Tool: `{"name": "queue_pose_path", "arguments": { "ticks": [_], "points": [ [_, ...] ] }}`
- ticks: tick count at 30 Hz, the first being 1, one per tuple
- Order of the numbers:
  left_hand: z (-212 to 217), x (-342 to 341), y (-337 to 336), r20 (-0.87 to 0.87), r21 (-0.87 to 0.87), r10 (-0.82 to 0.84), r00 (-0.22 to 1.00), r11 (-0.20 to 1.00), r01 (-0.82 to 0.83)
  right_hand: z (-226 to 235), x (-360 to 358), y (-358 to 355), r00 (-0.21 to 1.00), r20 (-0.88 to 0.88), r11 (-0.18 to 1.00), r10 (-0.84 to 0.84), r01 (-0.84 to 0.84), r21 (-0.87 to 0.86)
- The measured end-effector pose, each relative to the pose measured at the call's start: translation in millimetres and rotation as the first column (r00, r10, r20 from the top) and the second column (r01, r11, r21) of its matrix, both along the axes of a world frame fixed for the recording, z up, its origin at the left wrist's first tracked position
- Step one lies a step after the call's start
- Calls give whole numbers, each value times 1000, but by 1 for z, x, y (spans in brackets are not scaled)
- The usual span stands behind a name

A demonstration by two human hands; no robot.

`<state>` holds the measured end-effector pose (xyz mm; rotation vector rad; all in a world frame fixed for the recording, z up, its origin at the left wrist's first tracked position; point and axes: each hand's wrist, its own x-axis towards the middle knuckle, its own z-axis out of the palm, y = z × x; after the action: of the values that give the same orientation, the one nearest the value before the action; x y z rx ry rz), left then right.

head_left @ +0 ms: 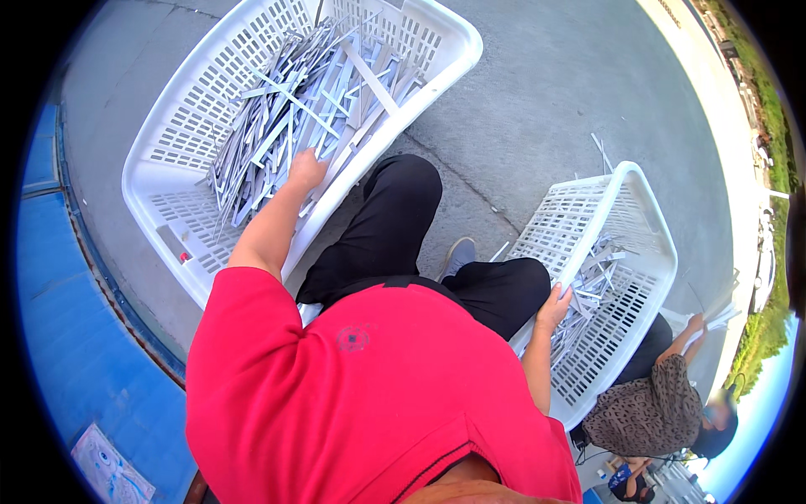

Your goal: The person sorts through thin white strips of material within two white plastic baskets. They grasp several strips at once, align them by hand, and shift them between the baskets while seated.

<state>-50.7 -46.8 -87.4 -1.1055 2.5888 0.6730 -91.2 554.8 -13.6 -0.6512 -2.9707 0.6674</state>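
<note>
A large white plastic basket [155,210] with slotted walls stands on the left, heaped with thin, flat, silvery-grey strips [285,109]. Reaching over its near side, my left hand [309,169] has curled fingers at the edge of the heap; what they close on is hard to make out. On the right a second white basket [640,218] holds a smaller pile of similar strips [598,277], partly hidden by its near wall. My right hand [553,307] is closed over that basket's near rim, beside the pile.
My bent knees [403,189] lie between the baskets. Grey concrete ground [537,84] stretches beyond, with a few loose strips [602,153] near the right basket. At right, a co-worker [651,403] in a patterned top holds pale strips. A blue panelled surface [92,336] borders the left.
</note>
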Motion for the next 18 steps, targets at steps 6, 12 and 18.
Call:
{"name": "queue_pose_path", "arguments": {
  "ticks": [6,12,18],
  "points": [
    [3,0,-8,262,-48,-40,964,997,54,5,1,-4,1000,-2,1000,-17,17,-10],
    [-27,2,-42,253,184,-77,964,982,30,-5,2,4,999,-41,999,0,-2,-49],
    [-33,1,-53,231,13,170,958,984,-178,-7,2,14,1000,-9,993,-17,16,-116]
  ]
}}
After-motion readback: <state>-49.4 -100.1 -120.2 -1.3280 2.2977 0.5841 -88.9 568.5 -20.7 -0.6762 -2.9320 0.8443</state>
